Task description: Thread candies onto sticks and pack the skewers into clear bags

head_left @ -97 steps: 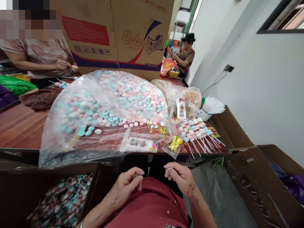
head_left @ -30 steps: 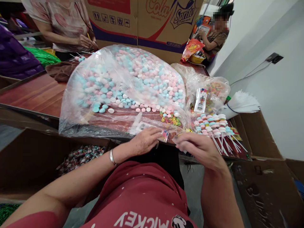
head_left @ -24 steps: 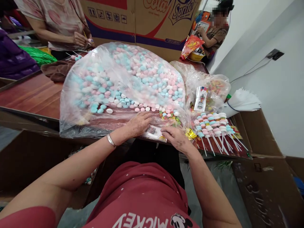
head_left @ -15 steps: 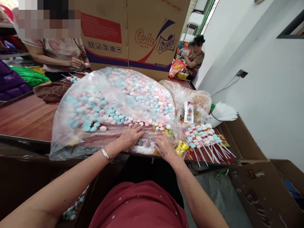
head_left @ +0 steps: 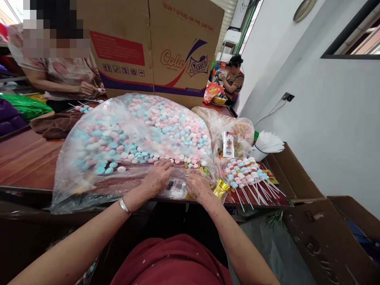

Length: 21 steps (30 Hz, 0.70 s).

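A big clear plastic bag of pink, blue and white candies lies on the table. At its near edge, my left hand rests on the plastic with fingers bent and close together; what they hold, if anything, is hidden. Beside it my right hand has its fingers curled at the bag's edge, their tips hard to make out. Printed plastic wrappers lie between both hands, under the film. Just right of my right hand are gold twist ties. Green and yellow ring candies sit beyond it.
Skewered candies on white sticks lie at the right, near a white tub and a second bag. Behind stands a large carton. A brown cloth is at the left. Two people sit beyond the table.
The view has shifted, so the scene sits further left and slightly lower. My right hand's fingers look more curled than before; my left hand stays at the bag's edge.
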### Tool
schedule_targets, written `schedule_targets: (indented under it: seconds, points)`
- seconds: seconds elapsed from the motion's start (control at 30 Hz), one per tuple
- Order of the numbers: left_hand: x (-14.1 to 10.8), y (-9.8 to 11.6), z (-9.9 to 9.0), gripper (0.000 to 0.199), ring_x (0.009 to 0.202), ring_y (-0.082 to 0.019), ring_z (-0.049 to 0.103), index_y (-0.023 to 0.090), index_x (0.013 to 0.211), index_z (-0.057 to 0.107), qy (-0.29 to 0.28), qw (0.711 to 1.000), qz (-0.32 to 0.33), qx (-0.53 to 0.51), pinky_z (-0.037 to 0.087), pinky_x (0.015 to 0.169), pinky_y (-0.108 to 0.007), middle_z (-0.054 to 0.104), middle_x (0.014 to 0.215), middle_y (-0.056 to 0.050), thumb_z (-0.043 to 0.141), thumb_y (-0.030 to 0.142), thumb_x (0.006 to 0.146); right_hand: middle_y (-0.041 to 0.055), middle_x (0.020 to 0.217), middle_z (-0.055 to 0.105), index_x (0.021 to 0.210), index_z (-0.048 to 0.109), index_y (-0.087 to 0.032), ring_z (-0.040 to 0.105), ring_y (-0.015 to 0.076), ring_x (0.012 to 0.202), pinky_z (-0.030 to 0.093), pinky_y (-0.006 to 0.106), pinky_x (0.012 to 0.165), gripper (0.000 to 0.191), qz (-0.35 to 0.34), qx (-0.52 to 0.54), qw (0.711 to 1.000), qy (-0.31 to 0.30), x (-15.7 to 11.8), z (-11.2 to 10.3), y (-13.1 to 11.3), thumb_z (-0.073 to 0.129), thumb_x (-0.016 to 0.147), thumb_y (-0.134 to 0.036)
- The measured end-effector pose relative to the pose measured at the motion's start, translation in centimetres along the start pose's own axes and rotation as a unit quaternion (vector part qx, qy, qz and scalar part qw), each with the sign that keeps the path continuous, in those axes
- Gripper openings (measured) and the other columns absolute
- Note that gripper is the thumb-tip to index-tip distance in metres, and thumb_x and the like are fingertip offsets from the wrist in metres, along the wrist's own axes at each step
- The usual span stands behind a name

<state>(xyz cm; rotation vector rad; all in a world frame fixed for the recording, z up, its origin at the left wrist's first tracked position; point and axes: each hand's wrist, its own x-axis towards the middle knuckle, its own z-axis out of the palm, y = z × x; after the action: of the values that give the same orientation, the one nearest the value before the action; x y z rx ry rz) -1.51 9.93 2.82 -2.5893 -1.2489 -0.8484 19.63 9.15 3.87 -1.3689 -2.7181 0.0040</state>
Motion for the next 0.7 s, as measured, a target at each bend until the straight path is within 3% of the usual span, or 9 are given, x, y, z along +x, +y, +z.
schedule_targets:
  seconds: [0.13, 0.3, 0.4, 0.5, 0.6, 0.7]
  points:
    - [-1.0, 3.8, -1.1, 0.028, 0.090, -0.022, 0.064, 0.016, 0.099, 0.064, 0.118, 0.987, 0.012, -0.105, 0.054, 0.082, -0.036, 0.070, 0.096, -0.009, 0.044, 0.000, 0.087, 0.0086, 0.096, 0.071, 0.089, 0.070, -0.016, 0.064, 0.0216, 0.094, 0.049, 0.032, 0.085, 0.015, -0.001, 0.004, 1.000, 0.003, -0.3, 0.0, -0.2, 0.057, 0.092, -0.023]
    - [-2.7, 6.7, -0.1, 0.030, 0.087, -0.018, 0.067, 0.017, 0.099, 0.061, 0.188, 0.965, 0.002, -0.184, 0.057, 0.076, -0.027, 0.069, 0.093, -0.008, 0.043, -0.003, 0.087, 0.0093, 0.095, 0.071, 0.090, 0.068, -0.016, 0.064, 0.0213, 0.094, 0.050, 0.032, 0.084, 0.016, 0.010, 0.005, 1.000, 0.004, 0.1, 1.0, -0.1, 0.053, 0.090, -0.012]
    - [-3.1, 6.9, 1.0, 0.030, 0.089, -0.018, 0.069, 0.017, 0.099, 0.062, 0.207, 0.958, -0.018, -0.196, 0.057, 0.078, -0.027, 0.070, 0.094, -0.009, 0.044, -0.004, 0.086, 0.0114, 0.095, 0.070, 0.090, 0.067, -0.015, 0.064, 0.0222, 0.094, 0.051, 0.033, 0.085, 0.018, 0.017, 0.007, 1.000, 0.007, 0.1, 1.2, -0.1, 0.050, 0.089, -0.008]
    - [-3.2, 6.5, 1.9, 0.031, 0.088, -0.018, 0.069, 0.018, 0.099, 0.064, 0.221, 0.953, -0.029, -0.203, 0.058, 0.079, -0.028, 0.071, 0.093, -0.008, 0.045, -0.003, 0.085, 0.0124, 0.102, 0.069, 0.096, 0.065, -0.014, 0.063, 0.0234, 0.098, 0.051, 0.034, 0.086, 0.012, 0.016, 0.018, 1.000, 0.009, -0.3, 0.8, -0.1, 0.056, 0.089, -0.016]
    - [-3.2, 6.0, 2.4, 0.030, 0.087, -0.018, 0.070, 0.017, 0.098, 0.065, 0.213, 0.952, -0.044, -0.217, 0.058, 0.078, -0.029, 0.071, 0.091, -0.008, 0.045, -0.002, 0.085, 0.0110, 0.105, 0.068, 0.099, 0.064, -0.015, 0.063, 0.0228, 0.101, 0.051, 0.032, 0.087, 0.015, 0.010, 0.034, 0.999, 0.005, -0.7, 0.4, -0.1, 0.063, 0.087, -0.023]
    - [-3.4, 5.7, 2.7, 0.027, 0.086, -0.018, 0.070, 0.017, 0.093, 0.067, 0.198, 0.948, -0.069, -0.238, 0.058, 0.076, -0.027, 0.072, 0.090, -0.008, 0.047, 0.001, 0.087, 0.0103, 0.103, 0.069, 0.095, 0.065, -0.015, 0.063, 0.0222, 0.100, 0.050, 0.031, 0.087, 0.009, 0.015, 0.041, 0.999, 0.001, -0.4, 0.4, 0.0, 0.060, 0.088, -0.017]
